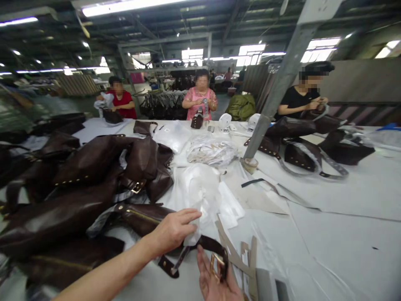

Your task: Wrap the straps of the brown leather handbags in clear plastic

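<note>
at the lower centre of the frame, the left hand (pixel 175 229) has its grip pinched on a piece of clear plastic film (pixel 191 238), beside a dark brown strap (pixel 211 243). the right hand (pixel 219 284), at the bottom edge, lies palm up under the strap's gold buckle (pixel 213 266); whether that grip closes on it, i cannot tell. a dark zipped bag (pixel 142 218) lies just left of centre on the desk (pixel 332 238). to handle the film well, i'd keep the buckle steady in the lower hand, lay the film smooth along the leather, and keep the prong off it, since thin plastic likely snags. the beige strips (pixel 253 263) at lower right could tangle, so stay left of them.
</note>
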`<state>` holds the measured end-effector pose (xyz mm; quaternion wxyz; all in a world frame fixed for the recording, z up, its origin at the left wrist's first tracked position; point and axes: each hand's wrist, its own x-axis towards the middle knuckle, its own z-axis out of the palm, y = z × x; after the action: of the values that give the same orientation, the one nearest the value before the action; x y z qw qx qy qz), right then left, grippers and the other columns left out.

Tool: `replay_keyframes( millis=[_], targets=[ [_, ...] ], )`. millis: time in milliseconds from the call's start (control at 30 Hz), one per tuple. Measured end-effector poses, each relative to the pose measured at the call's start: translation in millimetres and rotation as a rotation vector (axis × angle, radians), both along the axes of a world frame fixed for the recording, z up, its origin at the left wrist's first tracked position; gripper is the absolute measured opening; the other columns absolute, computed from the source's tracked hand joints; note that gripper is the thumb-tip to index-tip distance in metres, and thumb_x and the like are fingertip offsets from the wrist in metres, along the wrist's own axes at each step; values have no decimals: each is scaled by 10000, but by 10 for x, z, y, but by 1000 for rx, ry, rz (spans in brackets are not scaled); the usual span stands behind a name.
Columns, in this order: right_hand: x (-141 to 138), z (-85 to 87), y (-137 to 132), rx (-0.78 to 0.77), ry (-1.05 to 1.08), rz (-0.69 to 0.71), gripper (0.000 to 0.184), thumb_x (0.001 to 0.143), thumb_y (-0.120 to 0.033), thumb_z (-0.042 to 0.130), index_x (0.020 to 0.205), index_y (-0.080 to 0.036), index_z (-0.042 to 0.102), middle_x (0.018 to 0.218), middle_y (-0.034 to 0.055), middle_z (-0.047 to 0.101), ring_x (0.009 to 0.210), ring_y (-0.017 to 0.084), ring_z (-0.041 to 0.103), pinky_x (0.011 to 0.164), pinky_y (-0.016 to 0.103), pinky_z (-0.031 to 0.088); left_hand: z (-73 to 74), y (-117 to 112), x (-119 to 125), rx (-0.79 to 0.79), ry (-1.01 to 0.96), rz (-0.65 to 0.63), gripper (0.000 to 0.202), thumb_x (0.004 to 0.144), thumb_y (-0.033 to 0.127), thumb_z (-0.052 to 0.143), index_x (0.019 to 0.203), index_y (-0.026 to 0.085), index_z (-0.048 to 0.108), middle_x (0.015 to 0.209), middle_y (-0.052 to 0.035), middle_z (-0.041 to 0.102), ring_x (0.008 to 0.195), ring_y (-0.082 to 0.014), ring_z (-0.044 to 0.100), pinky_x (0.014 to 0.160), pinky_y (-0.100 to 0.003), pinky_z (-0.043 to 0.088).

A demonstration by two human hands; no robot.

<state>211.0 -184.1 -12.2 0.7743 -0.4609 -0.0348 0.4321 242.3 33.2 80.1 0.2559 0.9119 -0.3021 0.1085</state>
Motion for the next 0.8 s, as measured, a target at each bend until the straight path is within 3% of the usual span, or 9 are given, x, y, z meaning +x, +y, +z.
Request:
replay_keyframes(
  millis=[67,133,267,467,600,800],
  targets=[
    [-86,58,73,286,232,-85,486,737,-665,600,1044,-300,689,1323,50,581,1265,254,483,1058,481,348,50,12,-463,94,-130,-51,239,917,104,418,872,127,652,1258,-148,609,1257,-244,492,1003,-378,473],
    [-193,102,153,485,449,-102,368,756,-529,678,1003,-257,704,1200,52,664,1163,206,561,1034,422,369,38,-28,-837,161,-184,-58,230,928,119,428,824,113,634,1239,-148,619,1249,-243,499,1001,-368,485],
    [-373,97,305,462,581,-40,245,794,-376,695,957,-193,692,968,21,735,891,137,638,825,301,462,-46,-137,-1312,209,-174,-44,252,951,151,412,820,120,625,1214,-133,630,1263,-226,485,975,-342,509],
    [-507,26,340,410,589,43,326,800,-438,675,944,-146,663,828,21,713,710,122,601,720,274,454,-94,-212,-1585,147,-276,-7,236,956,153,399,920,117,630,1151,-148,644,1220,-228,509,934,-374,526],
    [-571,-4,267,392,541,145,407,787,-493,666,996,-145,645,893,52,710,771,164,621,751,331,477,-89,-285,-1667,129,-328,-9,209,946,149,425,908,118,627,982,-112,668,1041,-218,578,867,-380,532],
    [-519,10,174,303,478,-6,289,826,-376,654,1016,-159,642,1018,60,708,884,180,633,716,338,512,-200,-410,-1775,179,-281,-39,186,941,170,448,890,125,621,806,-72,614,893,-191,557,801,-350,503]
  ],
)
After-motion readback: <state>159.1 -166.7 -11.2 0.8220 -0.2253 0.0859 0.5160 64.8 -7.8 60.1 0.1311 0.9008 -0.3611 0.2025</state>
